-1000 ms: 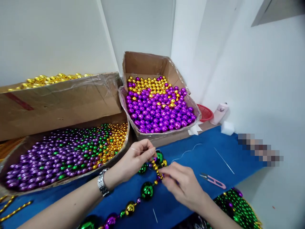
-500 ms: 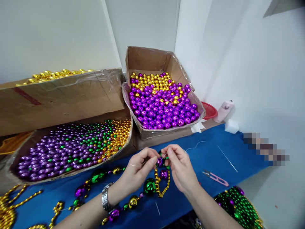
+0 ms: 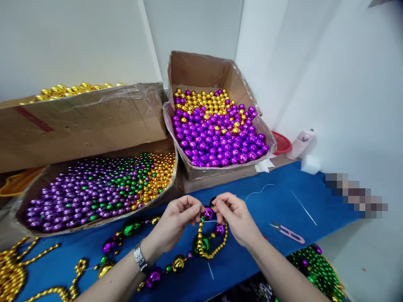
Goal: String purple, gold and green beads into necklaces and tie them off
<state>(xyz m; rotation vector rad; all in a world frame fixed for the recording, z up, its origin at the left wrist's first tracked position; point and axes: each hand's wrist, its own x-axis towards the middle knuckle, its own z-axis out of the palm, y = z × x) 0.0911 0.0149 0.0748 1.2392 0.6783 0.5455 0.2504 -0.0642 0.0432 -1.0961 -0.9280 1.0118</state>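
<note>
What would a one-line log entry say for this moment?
left hand: pinching thread | right hand: pinching thread | between them: purple bead | gold bead loop hanging | scissors on blue table

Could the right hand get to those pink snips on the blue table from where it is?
Probably yes. The pink snips lie in the open on the blue table, just to the right of the right hand, with nothing between them. But its fingers are pinched on the bead strand, so they are occupied.

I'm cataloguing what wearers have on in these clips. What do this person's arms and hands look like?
Both forearms are bare, with no sleeves in view and no gloves. The left hand has a silver metal link-band wristwatch at its wrist. The right hand and its wrist carry nothing visible.
</note>
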